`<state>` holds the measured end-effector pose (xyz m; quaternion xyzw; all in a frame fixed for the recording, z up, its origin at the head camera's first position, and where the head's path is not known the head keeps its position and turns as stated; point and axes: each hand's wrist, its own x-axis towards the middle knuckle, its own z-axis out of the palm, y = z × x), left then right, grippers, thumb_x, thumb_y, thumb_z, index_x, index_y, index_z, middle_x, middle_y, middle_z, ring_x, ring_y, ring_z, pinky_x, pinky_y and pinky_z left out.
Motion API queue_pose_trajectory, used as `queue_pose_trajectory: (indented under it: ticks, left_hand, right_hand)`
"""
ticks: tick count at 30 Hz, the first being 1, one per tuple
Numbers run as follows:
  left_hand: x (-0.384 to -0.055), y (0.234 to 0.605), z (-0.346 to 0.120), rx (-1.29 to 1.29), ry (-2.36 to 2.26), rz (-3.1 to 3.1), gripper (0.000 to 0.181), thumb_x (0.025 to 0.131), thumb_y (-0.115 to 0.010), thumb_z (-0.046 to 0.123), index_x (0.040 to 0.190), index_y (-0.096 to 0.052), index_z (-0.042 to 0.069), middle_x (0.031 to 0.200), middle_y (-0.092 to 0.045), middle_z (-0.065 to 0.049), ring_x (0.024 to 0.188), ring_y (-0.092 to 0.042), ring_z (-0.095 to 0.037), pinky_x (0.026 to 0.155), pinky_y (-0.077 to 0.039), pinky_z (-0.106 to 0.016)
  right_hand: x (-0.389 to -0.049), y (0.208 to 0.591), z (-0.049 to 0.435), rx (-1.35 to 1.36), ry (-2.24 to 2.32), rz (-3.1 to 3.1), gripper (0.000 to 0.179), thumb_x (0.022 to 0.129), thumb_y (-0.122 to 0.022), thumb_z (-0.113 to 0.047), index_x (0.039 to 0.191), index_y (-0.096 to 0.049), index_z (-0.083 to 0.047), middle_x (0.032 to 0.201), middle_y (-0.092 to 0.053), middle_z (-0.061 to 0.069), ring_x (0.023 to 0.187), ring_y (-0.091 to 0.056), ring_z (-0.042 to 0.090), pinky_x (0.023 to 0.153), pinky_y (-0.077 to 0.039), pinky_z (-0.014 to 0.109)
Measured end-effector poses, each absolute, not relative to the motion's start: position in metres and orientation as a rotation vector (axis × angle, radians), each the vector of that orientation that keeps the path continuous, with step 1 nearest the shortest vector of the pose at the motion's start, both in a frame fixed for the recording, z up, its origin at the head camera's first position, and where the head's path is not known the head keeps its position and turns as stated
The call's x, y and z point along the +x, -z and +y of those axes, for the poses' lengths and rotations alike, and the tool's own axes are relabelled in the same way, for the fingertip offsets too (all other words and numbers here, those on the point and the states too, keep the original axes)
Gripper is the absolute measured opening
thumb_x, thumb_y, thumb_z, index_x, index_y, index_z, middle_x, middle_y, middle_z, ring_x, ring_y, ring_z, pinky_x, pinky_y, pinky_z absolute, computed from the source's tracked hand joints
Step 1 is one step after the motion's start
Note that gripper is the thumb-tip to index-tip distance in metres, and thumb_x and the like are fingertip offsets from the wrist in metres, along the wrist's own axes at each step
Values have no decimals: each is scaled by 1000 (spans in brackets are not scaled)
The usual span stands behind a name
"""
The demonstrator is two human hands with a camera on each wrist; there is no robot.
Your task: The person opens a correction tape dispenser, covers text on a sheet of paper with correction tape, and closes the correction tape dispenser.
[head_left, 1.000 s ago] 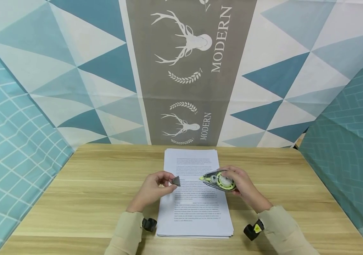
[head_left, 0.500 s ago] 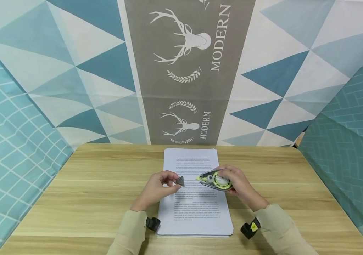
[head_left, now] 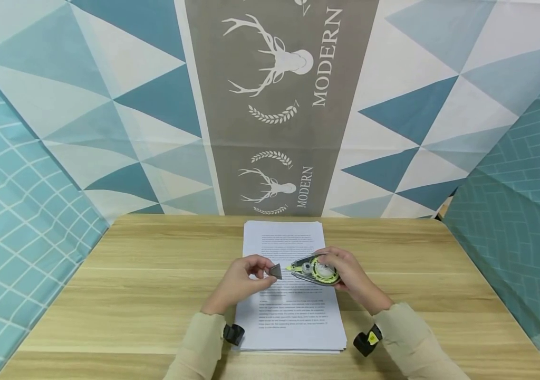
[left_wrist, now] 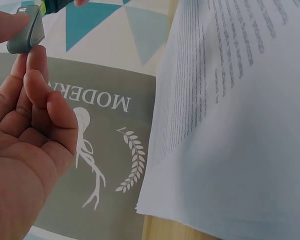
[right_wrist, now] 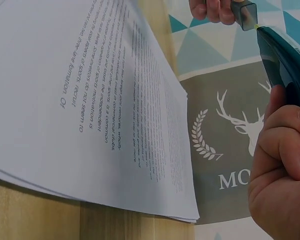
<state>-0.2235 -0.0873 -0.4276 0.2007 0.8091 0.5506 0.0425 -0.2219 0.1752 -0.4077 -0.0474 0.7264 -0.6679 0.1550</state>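
In the head view my left hand pinches a small dark translucent cap between thumb and fingers, its hollow end facing right. My right hand grips a correction tape dispenser with a clear case and lime-green wheel. Its green tip points left at the cap, a narrow gap apart in the head view. The left wrist view shows the cap held at the fingertips. In the right wrist view the tip of the correction tape lies close to the cap's opening; contact is hard to tell.
Beneath both hands a stack of printed paper lies on the wooden table. A patterned cloth backdrop rises behind the table's far edge. Black straps with small cameras sit at both wrists.
The left hand has moved right with the cap, and the right hand has moved slightly left with the correction tape. The gap between cap and tip has shrunk.
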Motion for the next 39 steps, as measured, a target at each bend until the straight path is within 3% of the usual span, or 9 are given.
queue_pose_trajectory:
  ticks: [10,25,39]
  left_hand:
    - [-220,424,-79,635,-1665,2461,19,76,-73,15,94,-67,10,79,-59,1,69,-51,-7,65,-44,-23]
    - [-218,422,-78,653,-1657,2458,17,77,-72,15,94,-67,14,81,-60,3,71,-51,-8,65,-44,-24]
    - [-217,422,-77,650,-1681,2482,16,76,-73,13,91,-68,14,80,-61,1,72,-50,-8,66,-43,-24]
  right_hand:
    - [-222,409,170,-125,1874,2110,37,89,-51,-23,117,-56,0,70,-63,-3,41,-39,6,36,-26,19]
    - [-219,404,162,-116,1846,2139,38,90,-50,-23,121,-55,0,73,-62,-4,50,-48,5,40,-33,17]
    - [-218,404,161,-135,1847,2150,38,91,-50,-23,121,-55,-1,69,-60,-4,44,-41,5,40,-30,18]
